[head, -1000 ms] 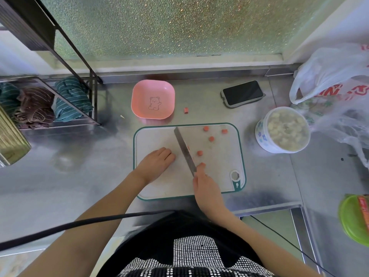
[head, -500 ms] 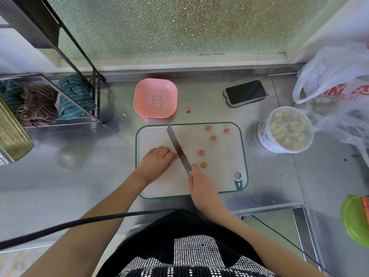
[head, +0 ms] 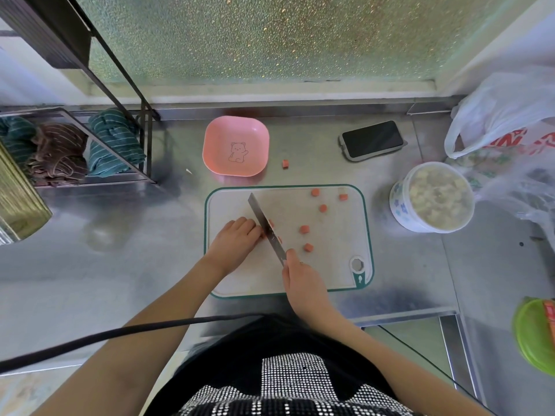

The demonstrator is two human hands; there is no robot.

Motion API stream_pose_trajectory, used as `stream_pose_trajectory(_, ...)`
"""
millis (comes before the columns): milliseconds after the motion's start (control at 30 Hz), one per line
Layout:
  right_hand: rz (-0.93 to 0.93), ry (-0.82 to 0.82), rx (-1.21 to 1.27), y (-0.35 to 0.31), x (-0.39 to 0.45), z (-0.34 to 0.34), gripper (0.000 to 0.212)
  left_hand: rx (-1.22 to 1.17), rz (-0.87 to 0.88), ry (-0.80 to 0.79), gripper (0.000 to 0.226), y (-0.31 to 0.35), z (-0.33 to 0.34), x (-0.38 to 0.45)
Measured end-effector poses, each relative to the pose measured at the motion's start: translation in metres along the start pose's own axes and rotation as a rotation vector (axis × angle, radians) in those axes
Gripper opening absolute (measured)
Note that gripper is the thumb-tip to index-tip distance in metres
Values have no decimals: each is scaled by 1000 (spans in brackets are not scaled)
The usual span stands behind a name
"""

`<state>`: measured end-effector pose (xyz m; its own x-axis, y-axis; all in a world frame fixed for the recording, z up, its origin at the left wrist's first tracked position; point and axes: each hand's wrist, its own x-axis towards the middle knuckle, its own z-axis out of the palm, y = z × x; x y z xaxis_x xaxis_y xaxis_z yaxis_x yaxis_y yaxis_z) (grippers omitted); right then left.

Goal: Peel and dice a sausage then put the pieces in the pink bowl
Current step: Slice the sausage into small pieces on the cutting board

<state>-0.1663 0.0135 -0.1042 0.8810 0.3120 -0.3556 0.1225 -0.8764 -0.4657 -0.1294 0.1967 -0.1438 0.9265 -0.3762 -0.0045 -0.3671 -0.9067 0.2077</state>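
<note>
A: What is carried on the steel table (head: pixel 90 265), from the biggest thing down?

B: The cutting board (head: pixel 345 265) is laid square before the person, most likely so that both arms reach it evenly. The pink bowl (head: pixel 235 145) is set just beyond the board's far edge, empty, probably kept close for the transfer. A white tub (head: pixel 432 196) and a phone (head: pixel 372 139) are left to the right, apart from the work.

A: And the hands?

B: The knife (head: pixel 265 228) is gripped by the right hand (head: pixel 303 283), fingers curled round a handle that is hidden beneath them; the blade is angled up and to the left across the board. The left hand (head: pixel 235 238) is pressed down beside the blade with fingers bent over what remains of the sausage (head: pixel 262 235); only a sliver of it is seen, so the hold itself is judged rather than seen. The knuckles seem to be kept against the blade as a guide.

A: Where are the diced pieces (head: pixel 304 229)?

B: They are scattered right of the blade, a few near the board's far edge, and one stray piece (head: pixel 285 164) is left on the table beside the bowl. None is in the bowl yet.

A: What is changed from a second ago?

B: The blade has been shifted left, up against the left hand, and an extra piece is seen near the knife's heel.
</note>
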Motion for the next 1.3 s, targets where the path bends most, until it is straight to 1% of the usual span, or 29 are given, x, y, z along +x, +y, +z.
stream_pose_trajectory(133, -10, -8, -30, 0, 0, 0, 28, 3, 6, 10, 28, 0, -3, 1)
stream_pose_trajectory(433, 19, -38, -73, 1, 3, 3, 32, -29, 11, 53, 26, 3, -5, 1)
stream_pose_trajectory(567, 45, -59, -1, 5, 3, 3, 34, -41, -7, 77, 23, 4, -3, 2)
stream_pose_trajectory(667, 75, 9, 73, 9, -1, -4, 35, -29, -25, 79, 22, 3, -2, 0)
stream_pose_trajectory(733, 85, 54, 166, 10, -3, -13, 30, -75, -71, 111, 18, 4, -4, -1)
stream_pose_trajectory(767, 82, 72, 234, 11, -4, -17, 23, -140, -128, 141, 15, 6, -7, 0)
stream_pose_trajectory(800, 93, 81, 308, 11, -5, -21, 15, -231, -211, 171, 12, 10, -11, 0)
stream_pose_trajectory(833, 109, 82, 382, 11, -5, -24, 11, -338, -312, 203, 13, 15, -17, 2)
stream_pose_trajectory(900, 156, 47, 521, 11, -5, -28, 21, -588, -550, 290, 16, 28, -31, 9)
stream_pose_trajectory(933, 183, 18, 585, 10, -4, -30, 23, -734, -673, 316, 19, 34, -39, 14)
stream_pose_trajectory(1000, 208, -29, 695, 7, -4, -35, 19, -1022, -853, 290, 25, 42, -48, 25)
stream_pose_trajectory(1100, 209, -75, 836, 5, 0, -43, 19, -1379, -944, 221, 32, 47, -53, 37)
stream_pose_trajectory(1233, 253, -128, 1036, 8, 2, -56, 19, -1696, -1043, 208, 38, 48, -53, 46)
stream_pose_trajectory(1300, 291, -152, 1139, 9, 3, -60, 21, -1861, -1016, 105, 33, 47, -51, 48)
